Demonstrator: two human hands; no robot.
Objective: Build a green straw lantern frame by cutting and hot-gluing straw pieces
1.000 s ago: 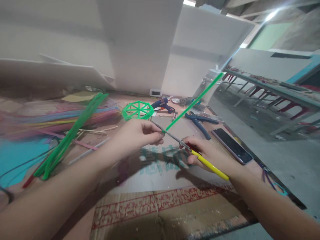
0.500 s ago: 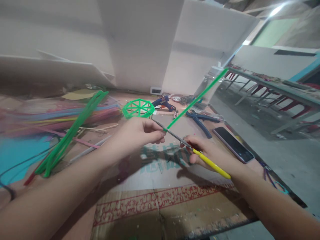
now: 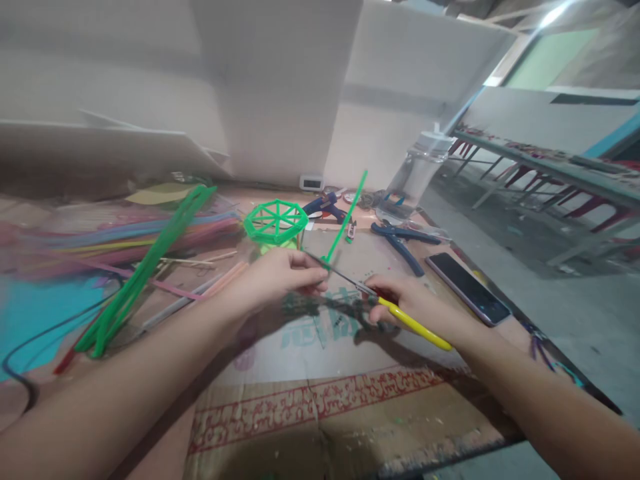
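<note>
My left hand (image 3: 297,273) is closed in a pinch at the lower end of a green pipe cleaner (image 3: 346,219), which slants up and away beyond the fingertips. Yellow-handled scissors (image 3: 415,325) are gripped in my right hand (image 3: 400,303). Their thin metal blades cross the pipe cleaner's lower end beside my left fingertips; whether it is cut through, I cannot tell. Just behind my left hand stands a green eight-sided, wheel-like frame with spokes (image 3: 277,221). A bundle of green pipe cleaners (image 3: 145,273) lies beyond my left forearm.
Blue-handled pliers (image 3: 400,240) and a phone (image 3: 467,288) lie to the right. Farther back are a blue glue gun (image 3: 325,205), a small digital clock (image 3: 311,182) and a clear bottle (image 3: 417,173). Coloured pipe cleaners (image 3: 200,230) spread at left. White panels (image 3: 280,87) close off the back.
The green pipe cleaner now stands steeper and looks much shorter, its top having swung left and down. Both hands have lowered slightly, with the scissors still at the pipe cleaner.
</note>
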